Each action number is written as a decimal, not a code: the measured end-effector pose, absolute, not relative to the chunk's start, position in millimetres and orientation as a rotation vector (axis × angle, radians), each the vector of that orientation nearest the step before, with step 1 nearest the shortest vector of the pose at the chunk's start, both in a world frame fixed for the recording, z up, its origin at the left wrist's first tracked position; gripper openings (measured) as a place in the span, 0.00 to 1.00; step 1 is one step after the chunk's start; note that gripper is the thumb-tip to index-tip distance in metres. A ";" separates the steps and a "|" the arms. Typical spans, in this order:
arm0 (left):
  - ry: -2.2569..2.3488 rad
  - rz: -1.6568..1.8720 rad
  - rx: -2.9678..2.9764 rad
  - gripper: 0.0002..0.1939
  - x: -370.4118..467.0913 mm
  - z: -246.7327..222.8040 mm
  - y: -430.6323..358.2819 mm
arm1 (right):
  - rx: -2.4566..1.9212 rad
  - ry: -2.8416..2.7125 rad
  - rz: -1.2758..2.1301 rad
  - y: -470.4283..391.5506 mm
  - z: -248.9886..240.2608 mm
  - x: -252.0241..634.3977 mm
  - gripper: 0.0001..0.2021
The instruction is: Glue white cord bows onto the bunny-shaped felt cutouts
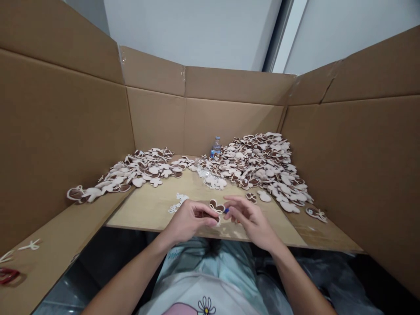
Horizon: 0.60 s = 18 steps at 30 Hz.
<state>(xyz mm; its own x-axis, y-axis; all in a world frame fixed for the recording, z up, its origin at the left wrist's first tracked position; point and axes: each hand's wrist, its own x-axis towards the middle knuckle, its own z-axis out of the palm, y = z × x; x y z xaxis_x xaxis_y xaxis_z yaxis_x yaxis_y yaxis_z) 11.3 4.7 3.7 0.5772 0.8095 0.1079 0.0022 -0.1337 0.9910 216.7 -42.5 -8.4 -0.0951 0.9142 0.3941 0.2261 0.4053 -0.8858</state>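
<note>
Low over the front of the board, my left hand (193, 217) pinches a brown bunny-shaped felt piece (216, 206) with a pale edge and a cream bow. Its ears point up and away; my fingers partly cover its lower part. Close by on the right, my right hand (246, 215) has its thumb and fingers drawn together at a small blue thing (226, 210), too small to name. A cluster of small white pieces (178, 203) lies left of the held piece. Beyond my right hand are a brown piece with a bow (251, 197) and a pale one (264, 196).
Similar pieces form a large heap (262, 162) at the right and a lower one (144, 168) at the left. A water bottle (215, 148) stands at the back beside clear plastic (201, 168). Tall cardboard walls (232, 122) surround the board. A red-handled tool (8, 275) lies far left.
</note>
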 end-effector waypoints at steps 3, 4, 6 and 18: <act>0.620 0.761 1.561 0.09 9.8 3.4 7.6 | -1.008 -1.697 0.915 -44.9 -7.0 216.1 0.14; 0.593 0.740 1.562 0.09 9.3 4.2 7.6 | -1.009 -1.694 0.941 -45.0 -7.1 215.7 0.14; 0.560 0.700 1.570 0.09 8.5 6.5 6.5 | -1.015 -1.650 0.981 -44.1 -7.7 214.8 0.13; 0.779 1.006 1.529 0.15 4.5 2.2 25.7 | -1.134 -1.642 0.995 -35.8 -14.2 213.5 0.19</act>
